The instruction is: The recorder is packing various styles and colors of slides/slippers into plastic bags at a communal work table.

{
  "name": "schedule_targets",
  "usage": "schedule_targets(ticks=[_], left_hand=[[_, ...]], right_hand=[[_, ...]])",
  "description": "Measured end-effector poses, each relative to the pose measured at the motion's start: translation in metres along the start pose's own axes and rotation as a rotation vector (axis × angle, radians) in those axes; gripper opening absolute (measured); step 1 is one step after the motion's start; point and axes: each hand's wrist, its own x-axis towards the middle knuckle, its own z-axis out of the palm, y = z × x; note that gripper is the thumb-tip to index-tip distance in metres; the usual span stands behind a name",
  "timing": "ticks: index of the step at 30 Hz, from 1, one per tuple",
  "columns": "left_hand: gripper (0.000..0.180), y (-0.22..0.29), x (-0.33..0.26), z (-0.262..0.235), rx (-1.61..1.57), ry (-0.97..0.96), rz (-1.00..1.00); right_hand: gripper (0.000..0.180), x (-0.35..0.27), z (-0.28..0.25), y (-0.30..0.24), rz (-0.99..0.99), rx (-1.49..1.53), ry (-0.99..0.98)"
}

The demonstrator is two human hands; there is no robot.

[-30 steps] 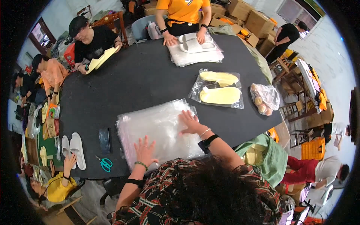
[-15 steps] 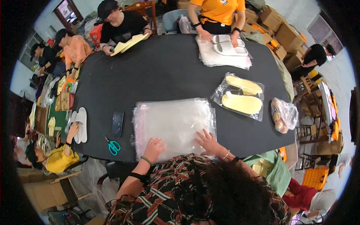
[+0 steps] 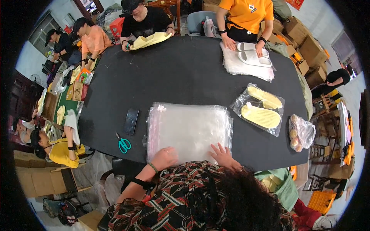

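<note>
In front of me on the black table lies a stack of clear plastic bags (image 3: 189, 129), with a pinkish left edge. My right hand (image 3: 222, 154) rests on the stack's near right part, fingers spread and holding nothing. Over the near left corner is my left hand (image 3: 165, 157); its fingers are blurred and partly turned away, so their grip does not show. Left of the stack are a dark phone (image 3: 131, 121) and scissors with teal handles (image 3: 124, 144). To its right lies a clear bag holding a pair of pale yellow slippers (image 3: 261, 116).
A knotted bag of round fruit (image 3: 301, 133) sits by the table's right edge. Across the table (image 3: 169, 73), a co-worker handles white slippers (image 3: 253, 58) on another bag stack. Another co-worker holds yellow slippers (image 3: 150, 40). At far left, a person in yellow (image 3: 63, 152) lifts something white.
The view has shifted, moving the scene rightward. My left hand's fingers have drawn in; my right stays spread on the bags. At far left, white slippers have left the table edge.
</note>
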Motion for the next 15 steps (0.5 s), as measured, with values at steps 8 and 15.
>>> schedule_targets(ticks=[8, 15], left_hand=[[0.076, 0.023, 0.062, -0.016, 0.135, -0.058, -0.171], [0.111, 0.008, 0.065, 0.014, 0.171, -0.389, -0.342]], right_hand=[[0.067, -0.005, -0.033, -0.004, 0.012, 0.187, -0.085], [0.057, 0.004, -0.06, 0.049, 0.04, 0.882, 0.091]])
